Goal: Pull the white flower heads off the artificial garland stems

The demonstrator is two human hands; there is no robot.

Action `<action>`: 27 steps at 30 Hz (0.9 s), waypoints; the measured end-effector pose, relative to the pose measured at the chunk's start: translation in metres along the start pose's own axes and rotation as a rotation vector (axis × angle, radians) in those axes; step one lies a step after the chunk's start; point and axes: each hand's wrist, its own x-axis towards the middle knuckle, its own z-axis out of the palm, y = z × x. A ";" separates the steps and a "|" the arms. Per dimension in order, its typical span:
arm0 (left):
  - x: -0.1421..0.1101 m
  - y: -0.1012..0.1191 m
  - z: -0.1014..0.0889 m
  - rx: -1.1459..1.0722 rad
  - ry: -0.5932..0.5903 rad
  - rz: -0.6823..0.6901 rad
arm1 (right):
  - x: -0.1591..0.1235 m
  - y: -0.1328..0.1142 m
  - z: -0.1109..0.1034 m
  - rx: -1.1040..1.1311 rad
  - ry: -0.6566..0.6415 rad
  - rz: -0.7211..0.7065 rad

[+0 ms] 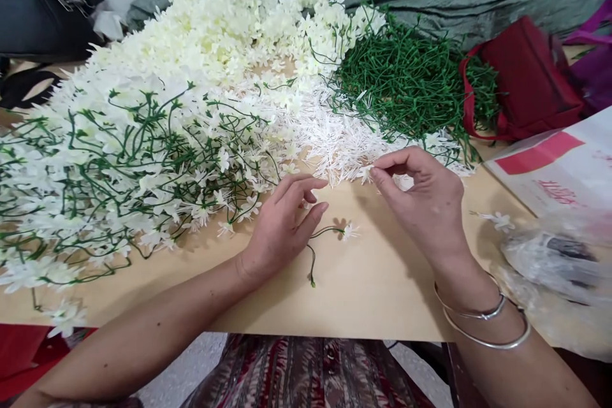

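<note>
My left hand (285,224) hovers low over the table, fingers curled and the thumb a little apart from the index finger. A forked green plastic flower stem (313,264) comes out from under it; where the fingers hold it is hidden. One branch ends in a white stamen tuft (350,231), the other in a bare green tip. My right hand (421,194), with two silver bangles (488,331) at the wrist, pinches a small white artificial flower (366,173) between thumb and index finger, at the near edge of a heap of white stamens (339,140).
Stemmed white flowers (143,159) pile up on the left, with loose cream petals (215,32) behind. Green stems (406,76) are heaped at back right, beside a dark red bag (530,76). A printed paper bag (564,159) and clear plastic bag (549,255) sit at right.
</note>
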 end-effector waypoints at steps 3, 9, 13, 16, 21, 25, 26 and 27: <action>0.000 0.002 0.003 -0.118 -0.038 -0.050 | -0.007 -0.013 0.004 0.137 -0.182 0.034; -0.005 -0.001 0.006 -0.384 -0.047 -0.360 | -0.009 -0.011 0.002 0.199 -0.299 0.012; -0.003 0.000 0.005 -0.572 0.005 -0.503 | 0.005 0.016 -0.011 -0.138 -0.274 -0.167; -0.001 0.003 0.005 -0.646 0.047 -0.518 | 0.010 0.030 -0.014 -0.263 -0.342 -0.194; 0.001 0.006 0.006 -0.637 0.079 -0.564 | 0.011 0.033 -0.009 -0.246 -0.331 -0.201; 0.003 0.006 0.006 -0.702 0.098 -0.605 | 0.007 0.019 -0.006 -0.114 -0.181 -0.174; 0.003 0.006 0.006 -0.719 0.104 -0.612 | 0.005 0.014 -0.005 -0.064 -0.144 -0.144; 0.003 0.005 0.006 -0.731 0.110 -0.620 | 0.003 0.010 -0.004 -0.018 -0.123 -0.113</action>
